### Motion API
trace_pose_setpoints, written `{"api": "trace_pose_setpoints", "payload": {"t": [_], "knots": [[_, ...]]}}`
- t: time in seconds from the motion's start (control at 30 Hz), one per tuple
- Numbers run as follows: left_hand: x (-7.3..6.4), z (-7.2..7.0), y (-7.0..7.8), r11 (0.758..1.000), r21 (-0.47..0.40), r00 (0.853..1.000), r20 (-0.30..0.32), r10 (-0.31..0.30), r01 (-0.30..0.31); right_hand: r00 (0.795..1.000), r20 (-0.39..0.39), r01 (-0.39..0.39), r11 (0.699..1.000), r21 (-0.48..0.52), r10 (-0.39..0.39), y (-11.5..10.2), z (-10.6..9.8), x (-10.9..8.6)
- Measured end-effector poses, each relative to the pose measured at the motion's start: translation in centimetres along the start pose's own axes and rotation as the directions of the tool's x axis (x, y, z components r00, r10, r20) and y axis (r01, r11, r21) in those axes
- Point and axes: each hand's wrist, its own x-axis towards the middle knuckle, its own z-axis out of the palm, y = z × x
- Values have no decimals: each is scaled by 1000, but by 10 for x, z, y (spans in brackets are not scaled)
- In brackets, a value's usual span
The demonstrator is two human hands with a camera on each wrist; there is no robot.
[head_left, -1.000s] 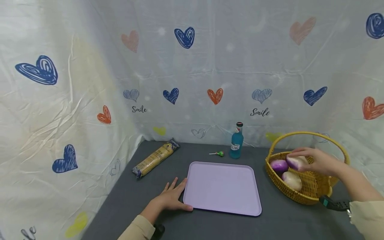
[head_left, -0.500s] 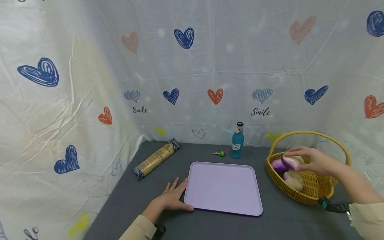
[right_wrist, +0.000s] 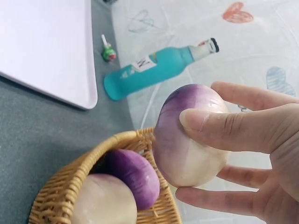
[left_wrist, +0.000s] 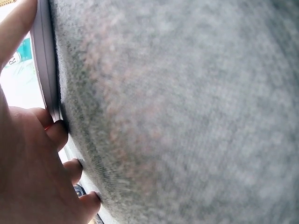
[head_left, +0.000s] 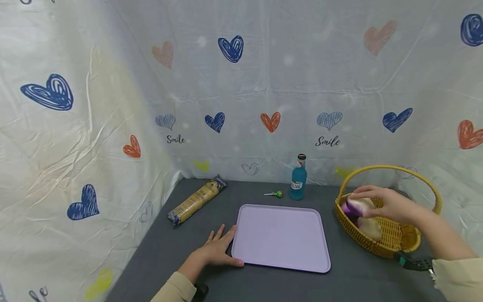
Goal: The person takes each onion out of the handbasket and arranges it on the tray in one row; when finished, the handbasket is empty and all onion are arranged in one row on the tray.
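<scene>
My right hand (head_left: pixel 392 204) holds a purple-and-white turnip (right_wrist: pixel 189 140) over the wicker basket (head_left: pixel 347 229), with the thumb across one side and the fingers round the other. Below it in the basket lie a mostly purple turnip (right_wrist: pixel 135 179) and a paler one (right_wrist: pixel 105 200). My left hand (head_left: pixel 216 250) rests at the near left corner of a lilac tray (head_left: pixel 281 237). Its fingers are spread, with the index finger at the left rim and the thumb along the front edge. In the left wrist view, the fingertips touch the grey tabletop beside the tray rim (left_wrist: pixel 45 60).
Behind the tray stands a blue bottle (head_left: pixel 298 180) with a dark cap. A green lollipop (head_left: pixel 278 193) lies beside it. At the back left is a long pack of noodles (head_left: pixel 197 200). The basket's arched handle (head_left: pixel 381 167) rises behind the right hand.
My right hand has moved left with the turnip, which now overlaps more of the two turnips in the basket. The left hand stays at the tray.
</scene>
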Motion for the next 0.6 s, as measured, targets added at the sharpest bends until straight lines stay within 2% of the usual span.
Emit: {"api": "trace_pose_setpoints", "payload": {"t": [0.33, 0.6], "knots": [[0, 0, 1, 1000, 0, 1000, 0, 10, -10, 998, -4, 60, 998, 8, -60, -12, 7, 10], [0, -1, 0, 1000, -1, 1000, -3, 5, -5, 998, 9, 62, 997, 39, -62, -20, 9, 19]]}}
